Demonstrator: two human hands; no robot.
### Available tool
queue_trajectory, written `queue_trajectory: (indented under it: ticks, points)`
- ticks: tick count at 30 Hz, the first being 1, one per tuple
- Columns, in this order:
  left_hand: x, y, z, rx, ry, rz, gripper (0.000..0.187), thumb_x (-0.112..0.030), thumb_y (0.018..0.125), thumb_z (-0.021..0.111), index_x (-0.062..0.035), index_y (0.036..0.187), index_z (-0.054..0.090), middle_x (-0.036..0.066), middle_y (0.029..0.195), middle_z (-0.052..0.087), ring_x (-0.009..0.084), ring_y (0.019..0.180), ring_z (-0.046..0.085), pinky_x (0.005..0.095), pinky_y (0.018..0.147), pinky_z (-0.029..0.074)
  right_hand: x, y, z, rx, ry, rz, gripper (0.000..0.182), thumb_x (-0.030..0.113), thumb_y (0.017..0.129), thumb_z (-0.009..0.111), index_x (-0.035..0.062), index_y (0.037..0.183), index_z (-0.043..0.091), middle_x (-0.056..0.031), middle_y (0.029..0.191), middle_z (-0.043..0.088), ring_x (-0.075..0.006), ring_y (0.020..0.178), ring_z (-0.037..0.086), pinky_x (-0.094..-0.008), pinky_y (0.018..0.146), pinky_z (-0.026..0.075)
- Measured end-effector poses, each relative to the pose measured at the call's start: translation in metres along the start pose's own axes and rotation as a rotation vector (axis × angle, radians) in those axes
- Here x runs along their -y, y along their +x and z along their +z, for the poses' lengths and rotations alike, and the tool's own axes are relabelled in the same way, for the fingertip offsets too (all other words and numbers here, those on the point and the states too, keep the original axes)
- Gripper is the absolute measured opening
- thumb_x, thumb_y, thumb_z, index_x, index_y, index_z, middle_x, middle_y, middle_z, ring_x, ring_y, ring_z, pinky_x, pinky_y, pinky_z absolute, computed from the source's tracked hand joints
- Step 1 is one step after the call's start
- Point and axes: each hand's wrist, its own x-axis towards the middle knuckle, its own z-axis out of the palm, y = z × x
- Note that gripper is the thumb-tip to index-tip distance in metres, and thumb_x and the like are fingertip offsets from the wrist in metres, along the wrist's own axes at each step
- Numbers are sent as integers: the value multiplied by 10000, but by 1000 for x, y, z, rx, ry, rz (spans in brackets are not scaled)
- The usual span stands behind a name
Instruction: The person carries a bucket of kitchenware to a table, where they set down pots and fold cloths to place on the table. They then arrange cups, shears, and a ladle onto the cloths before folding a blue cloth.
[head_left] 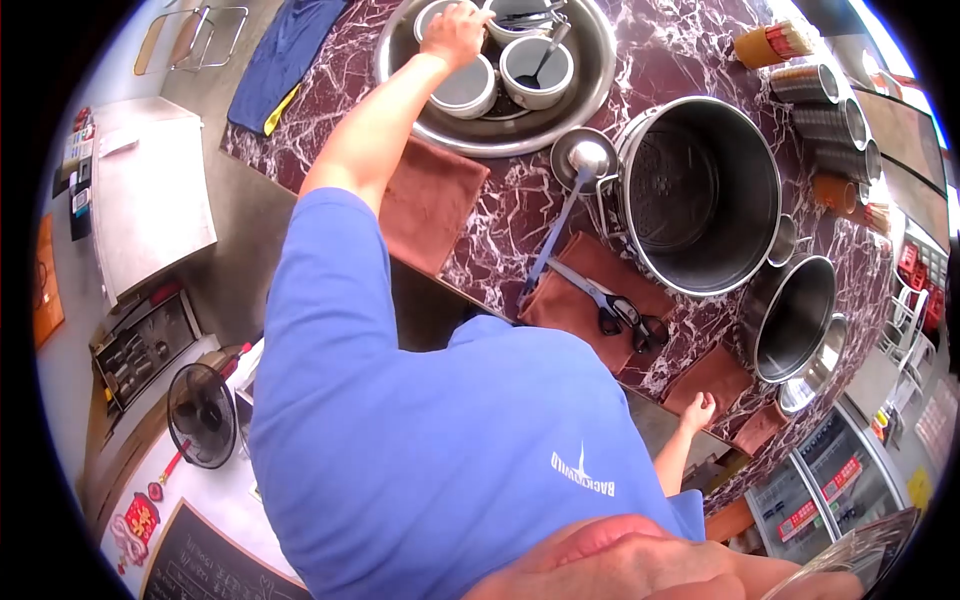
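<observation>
My left hand reaches across the counter to a wide metal basin, its fingers bent among the light grey pots inside. It lies over an upper pot and above a nearer pot; what the fingertips grip is hidden. Beside it, another pot holds a dark ladle, and a further pot has metal utensils in it. At the counter's near edge, my right hand hangs by a folded brown cloth, fingers curled, nothing visible in them.
A large open stockpot stands on the marbled counter, a smaller pot beyond it. A long-handled ladle rests alongside. Scissors lie on a brown cloth. Stacked cups line the far side.
</observation>
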Motion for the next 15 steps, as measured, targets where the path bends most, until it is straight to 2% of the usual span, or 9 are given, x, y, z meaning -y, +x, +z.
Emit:
queue_trajectory:
  ticks: [1,4,5,8,10,12,13,14,15]
  points:
    - [14,8,20,115,-54,-33,317,-214,845,552,-116,1137,625,128,1043,581,328,1051,540,457,872,464,8,-8,3,66,-22,0,313,177,895,634,-6,1144,577,-92,1032,629,-183,915,587,-307,819,478]
    - [18,25,39,320,-174,-329,254,-238,860,530,-219,1075,664,72,1007,607,284,1022,605,443,890,475,28,-24,6,156,2,-4,285,162,890,646,7,1123,592,-58,1002,627,-153,890,578,-289,813,474]
    - [26,34,51,354,-378,-419,225,-249,821,599,-189,1030,658,67,1003,604,283,997,621,423,868,491,33,-28,5,156,-5,8,286,163,889,647,9,1123,592,-57,1004,627,-151,890,578,-289,813,475]
    - [-5,44,31,70,-1,-350,346,-240,802,593,-144,1132,634,126,1050,589,329,1046,547,459,861,468,49,-45,2,162,-10,65,287,147,892,642,8,1136,584,-66,1025,623,-155,920,577,-287,835,470]
    - [-9,60,43,-54,-55,-326,339,-241,762,624,-140,1085,652,131,997,621,335,995,573,458,860,469,58,-58,3,168,-10,107,290,131,895,636,7,1149,575,-75,1044,620,-161,950,577,-284,857,463]
    - [-3,78,53,-39,-688,218,312,-213,724,646,-114,1020,666,132,930,655,342,952,601,455,861,475,65,-71,1,220,-73,160,294,126,892,638,8,1153,574,-79,1041,626,-161,945,582,-283,851,467]
    - [-9,83,54,66,-610,185,272,-172,694,672,-75,948,668,145,889,672,339,945,620,442,852,480,48,-72,0,240,-95,145,293,134,891,638,16,1152,576,-74,1013,628,-155,920,589,-278,817,482]
    - [-6,90,83,497,-990,-50,331,-175,684,708,-56,987,646,173,930,660,337,949,617,435,833,480,32,-73,2,258,44,215,283,148,891,639,23,1138,579,-60,969,626,-130,836,583,-253,739,485]
    - [-14,85,63,353,-948,63,372,-190,678,727,-43,1004,629,190,957,643,341,937,612,432,820,478,12,-76,3,256,23,204,274,154,893,638,30,1130,580,-48,954,622,-114,789,568,-238,678,473]
